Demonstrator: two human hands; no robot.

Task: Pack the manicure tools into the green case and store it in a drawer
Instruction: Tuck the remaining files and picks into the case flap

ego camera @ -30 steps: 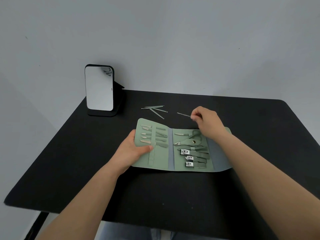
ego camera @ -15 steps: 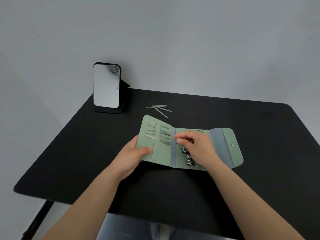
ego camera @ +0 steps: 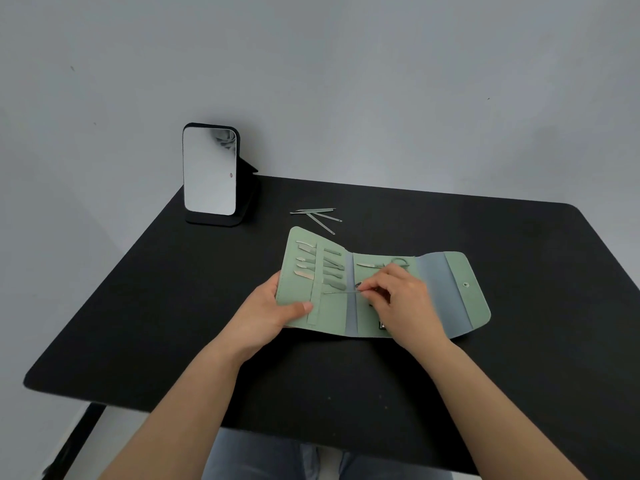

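The green case lies unfolded on the black table, its left panel tilted up. Several tools sit in the left panel's loops. My left hand grips the case's left edge, thumb on the inside. My right hand pinches a thin metal tool, which lies across the case's spine with its tip at the left panel's strap. The right hand hides most of the middle panel's tools. Several loose thin metal tools lie on the table behind the case.
A small standing mirror on a black base stands at the table's back left. The table's front edge runs close to my lap. A grey wall lies behind the table.
My right hand picked a thin tool off the table behind the case and carried it down to the case's spine. The left panel has been lifted by my left hand.
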